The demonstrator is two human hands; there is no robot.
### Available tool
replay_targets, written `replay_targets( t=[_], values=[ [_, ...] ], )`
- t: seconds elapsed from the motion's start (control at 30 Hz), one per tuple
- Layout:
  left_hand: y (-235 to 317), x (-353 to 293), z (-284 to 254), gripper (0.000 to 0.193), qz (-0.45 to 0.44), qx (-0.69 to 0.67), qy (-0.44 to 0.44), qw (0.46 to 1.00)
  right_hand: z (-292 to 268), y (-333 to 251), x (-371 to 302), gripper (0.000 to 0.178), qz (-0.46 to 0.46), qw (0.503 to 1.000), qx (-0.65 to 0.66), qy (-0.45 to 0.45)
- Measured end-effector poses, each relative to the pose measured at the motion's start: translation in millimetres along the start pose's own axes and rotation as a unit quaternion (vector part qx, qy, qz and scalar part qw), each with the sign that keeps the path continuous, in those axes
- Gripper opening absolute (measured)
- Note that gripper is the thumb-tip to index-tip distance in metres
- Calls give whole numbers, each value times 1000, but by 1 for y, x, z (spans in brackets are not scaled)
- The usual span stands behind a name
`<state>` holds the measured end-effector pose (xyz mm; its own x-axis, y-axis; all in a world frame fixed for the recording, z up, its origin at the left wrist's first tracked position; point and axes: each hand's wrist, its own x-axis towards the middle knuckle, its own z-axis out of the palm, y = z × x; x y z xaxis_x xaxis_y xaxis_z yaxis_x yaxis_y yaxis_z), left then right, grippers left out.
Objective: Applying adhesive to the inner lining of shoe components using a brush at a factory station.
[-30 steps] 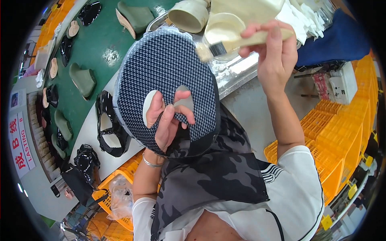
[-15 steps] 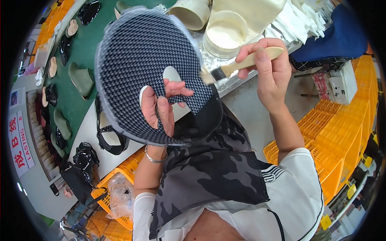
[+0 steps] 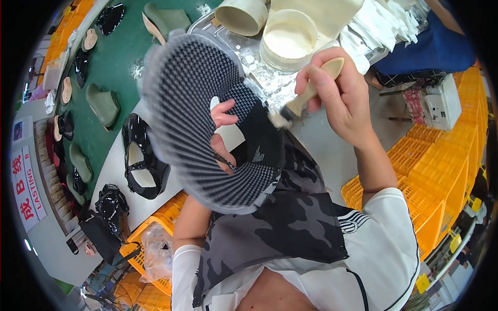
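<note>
My left hand (image 3: 224, 115) holds up a curved piece of black-and-white patterned fabric (image 3: 181, 88), which looks like a shoe upper. Its lower right part is plain black, and the left rim is smeared by motion. Some of my left fingers show through an opening in it; the rest are hidden behind. A flat paintbrush (image 3: 306, 96) with a pale wooden handle is gripped in my right hand (image 3: 342, 93). Its whitish bristles point down and left, close to the fabric's black edge; contact I cannot tell. Above the brush, a round tub (image 3: 288, 44) holds creamy white liquid.
A metal tray (image 3: 220, 32) smeared with white carries the tub and a cream pot (image 3: 241, 16). Glossy black shoe uppers (image 3: 145, 155) lie on the white tabletop at left. Green shoe lasts (image 3: 102, 106) stand on the green surface. Orange crates (image 3: 410, 160) are stacked at right.
The patterned piece has turned and tilted, baring more of the black part and bending its rim lower. My right hand and the brush have dropped slightly, the bristles now lower.
</note>
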<state>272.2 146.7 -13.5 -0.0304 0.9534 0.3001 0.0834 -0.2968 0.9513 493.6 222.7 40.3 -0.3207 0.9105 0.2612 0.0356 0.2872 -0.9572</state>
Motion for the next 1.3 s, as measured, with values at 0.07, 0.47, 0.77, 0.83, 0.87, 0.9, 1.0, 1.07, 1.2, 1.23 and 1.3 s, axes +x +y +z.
replay_targets(
  t=[0.07, 0.47, 0.77, 0.83, 0.87, 0.9, 1.0, 1.07, 1.2, 1.23, 1.3],
  values=[
    [1, -2, 10, 33, 50, 203, 20, 978, -2, -8, -2, 15, 53, 997, -25, -50],
    [-6, -7, 7, 12, -47, 185, 97, 977, 11, -7, -13, 9, -18, 997, -72, -34],
    [-30, -10, -20, 23, 219, 325, 59, 918, 1, -28, -30, 19, -69, 997, 34, 31],
    [-18, -17, -32, 33, 121, 269, -38, 955, 1, -28, -33, 18, -33, 992, 122, -18],
    [-15, -16, -32, 38, 142, 272, -33, 951, 5, -27, -34, 14, 4, 985, 175, -1],
    [-10, -13, -33, 38, 142, 269, -31, 952, 8, -24, -34, 14, 4, 985, 172, -2],
    [-24, -17, -48, 31, 171, 343, -110, 917, 13, -9, -27, 13, 27, 997, 69, 19],
    [-20, -16, -37, 29, 97, 255, -96, 957, 13, 3, -21, 13, 7, 999, 29, 37],
    [-25, -8, -18, 22, 177, 218, -1, 960, 18, 23, -2, 12, -87, 994, -19, 69],
    [-12, -5, -17, 22, 116, 252, -20, 960, 19, 24, 5, 12, -137, 986, -17, 98],
    [-7, -7, -6, 22, 114, 227, 34, 967, 20, 17, 14, 12, -163, 983, 5, 80]
  ],
)
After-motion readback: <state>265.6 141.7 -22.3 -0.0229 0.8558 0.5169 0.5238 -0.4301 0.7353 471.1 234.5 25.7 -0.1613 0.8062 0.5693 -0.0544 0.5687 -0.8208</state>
